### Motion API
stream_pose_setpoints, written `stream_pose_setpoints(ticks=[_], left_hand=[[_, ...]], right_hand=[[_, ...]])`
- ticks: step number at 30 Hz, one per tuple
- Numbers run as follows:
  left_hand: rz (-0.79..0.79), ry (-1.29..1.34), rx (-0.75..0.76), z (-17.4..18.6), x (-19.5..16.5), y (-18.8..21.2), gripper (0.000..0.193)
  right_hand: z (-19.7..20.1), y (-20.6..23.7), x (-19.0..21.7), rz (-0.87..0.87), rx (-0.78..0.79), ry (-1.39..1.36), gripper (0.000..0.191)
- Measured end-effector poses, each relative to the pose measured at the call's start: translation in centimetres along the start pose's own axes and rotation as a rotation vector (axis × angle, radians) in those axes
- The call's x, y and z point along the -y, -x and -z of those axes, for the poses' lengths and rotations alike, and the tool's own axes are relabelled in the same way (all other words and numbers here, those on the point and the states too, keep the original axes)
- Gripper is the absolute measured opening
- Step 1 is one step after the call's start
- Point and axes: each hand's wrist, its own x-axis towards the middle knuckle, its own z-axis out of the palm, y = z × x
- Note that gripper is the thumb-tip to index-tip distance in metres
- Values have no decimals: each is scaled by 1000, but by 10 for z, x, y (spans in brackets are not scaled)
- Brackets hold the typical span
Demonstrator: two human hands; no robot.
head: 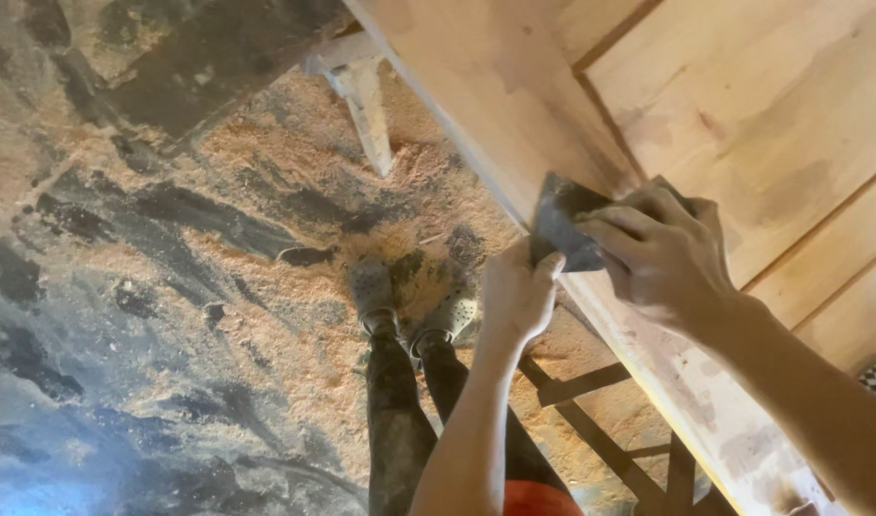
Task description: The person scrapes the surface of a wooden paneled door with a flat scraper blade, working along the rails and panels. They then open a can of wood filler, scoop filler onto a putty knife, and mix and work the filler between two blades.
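Observation:
A pale wooden panel (763,105) made of joined boards lies on a stand and fills the upper right. On its near edge rests a dark grey sheet of sandpaper (560,222). My right hand (662,253) presses down on the sheet from above, fingers curled over it. From below, my left hand (517,291) grips the sheet's lower corner at the panel's edge, thumb up against it. Both forearms come in from the bottom right.
Sawdust covers the dark concrete floor (170,287). My legs in dusty trousers and light shoes (414,311) stand just left of the panel. A wooden stand leg (369,110) shows at the top, dark metal braces (591,420) under the panel.

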Motion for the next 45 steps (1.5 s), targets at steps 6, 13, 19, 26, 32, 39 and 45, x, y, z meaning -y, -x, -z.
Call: stream_pose_setpoints(ticks=[6,13,19,26,32,39,45], left_hand=[[-53,-33,-38,2,-1,2,27],[8,-67,-6,8,-6,-1,29],[-81,-39,-15,11,-5,0,28],[-47,-123,77,11,-3,0,30],[15,-36,121,5,4,0,27],[-258,-17,-90,3,12,6,24],[-107,241,26,26,35,25,14]], right_hand=[[6,-18,13,6,-45,63,18],[17,-19,25,-77,-23,-53,13],[5,-7,23,-29,2,63,20],[-4,4,27,-55,34,59,11],[-7,-20,34,-44,-130,62,15],[27,-22,54,-160,-51,-23,17],[19,-53,45,-655,100,-642,20]])
